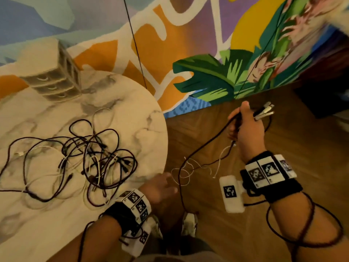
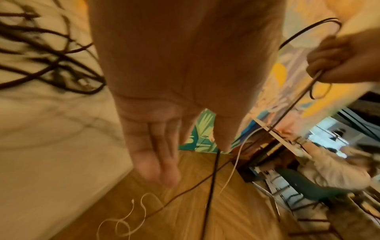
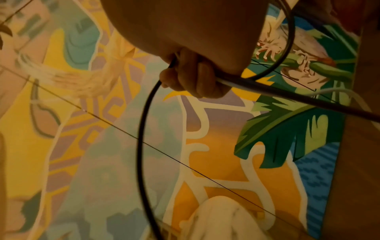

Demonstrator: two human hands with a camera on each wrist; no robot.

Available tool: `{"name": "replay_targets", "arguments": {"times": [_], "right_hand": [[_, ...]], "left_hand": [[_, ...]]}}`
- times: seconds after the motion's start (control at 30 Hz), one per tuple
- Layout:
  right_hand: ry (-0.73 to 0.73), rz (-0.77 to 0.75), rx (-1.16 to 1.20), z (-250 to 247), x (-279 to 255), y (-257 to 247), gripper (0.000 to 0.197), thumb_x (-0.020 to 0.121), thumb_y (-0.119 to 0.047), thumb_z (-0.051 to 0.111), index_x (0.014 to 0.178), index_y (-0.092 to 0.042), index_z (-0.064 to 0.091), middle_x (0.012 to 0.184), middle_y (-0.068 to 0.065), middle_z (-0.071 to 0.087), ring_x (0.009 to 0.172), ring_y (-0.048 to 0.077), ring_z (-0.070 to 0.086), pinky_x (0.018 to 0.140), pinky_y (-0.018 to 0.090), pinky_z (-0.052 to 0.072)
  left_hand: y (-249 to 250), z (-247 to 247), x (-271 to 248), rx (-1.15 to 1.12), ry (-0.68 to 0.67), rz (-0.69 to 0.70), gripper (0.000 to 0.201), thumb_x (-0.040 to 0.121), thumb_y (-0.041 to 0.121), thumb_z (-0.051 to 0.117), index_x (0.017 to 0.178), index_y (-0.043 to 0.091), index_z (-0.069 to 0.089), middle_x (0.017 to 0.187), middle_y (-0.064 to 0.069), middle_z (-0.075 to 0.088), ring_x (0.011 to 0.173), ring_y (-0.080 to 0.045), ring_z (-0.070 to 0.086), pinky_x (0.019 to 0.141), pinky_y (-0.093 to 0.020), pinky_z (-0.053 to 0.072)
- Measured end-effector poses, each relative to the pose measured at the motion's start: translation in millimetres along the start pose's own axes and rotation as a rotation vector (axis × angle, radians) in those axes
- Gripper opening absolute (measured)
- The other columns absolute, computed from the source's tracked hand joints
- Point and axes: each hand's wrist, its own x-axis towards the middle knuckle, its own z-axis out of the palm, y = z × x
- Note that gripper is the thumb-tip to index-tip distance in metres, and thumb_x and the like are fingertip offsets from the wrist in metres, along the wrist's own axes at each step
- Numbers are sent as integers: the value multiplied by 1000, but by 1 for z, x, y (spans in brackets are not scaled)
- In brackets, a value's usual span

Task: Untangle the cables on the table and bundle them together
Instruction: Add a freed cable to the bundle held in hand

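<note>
Right hand grips cable ends; tangled cables cover the table.

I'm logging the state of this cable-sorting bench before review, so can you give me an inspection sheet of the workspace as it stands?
Surface: round marble-look table, pale with grey veins.
Job's things: tangled pile of cables, dark and white, lies on the table; pulled-out cables hang from the right hand toward the floor.
Clutter: small drawer box at the table's far side.
Grippers: left hand open by the table edge, holding nothing; right hand grips several cable ends, metal plugs sticking out.
Cables: thin white cable loops below the held bunch; a dark cable winds round the right forearm.
Surroundings: colourful rug, wooden floor.
</note>
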Motion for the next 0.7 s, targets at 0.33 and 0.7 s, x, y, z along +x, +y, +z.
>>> {"name": "replay_targets", "arguments": {"times": [0.33, 0.7], "right_hand": [[-127, 15, -236, -27, -17, -4, 54, 100, -44, 32, 71, -9, 60, 56, 2, 52, 50, 12, 47, 47, 20, 36], [-191, -155, -250, -48, -3, -39, 49, 103, -32, 30, 84, -8, 68, 95, 1, 71, 88, 7, 61, 90, 23, 42]], "left_hand": [[161, -36, -14, -210, 263, 577, 14, 97, 23, 48, 93, 18, 60, 76, 2, 61, 62, -6, 56, 59, -22, 47], [124, -32, 26, 184, 421, 270, 67, 83, 52, 58, 137, 17, 40, 139, -2, 37, 122, -19, 44, 99, -34, 40]]}}
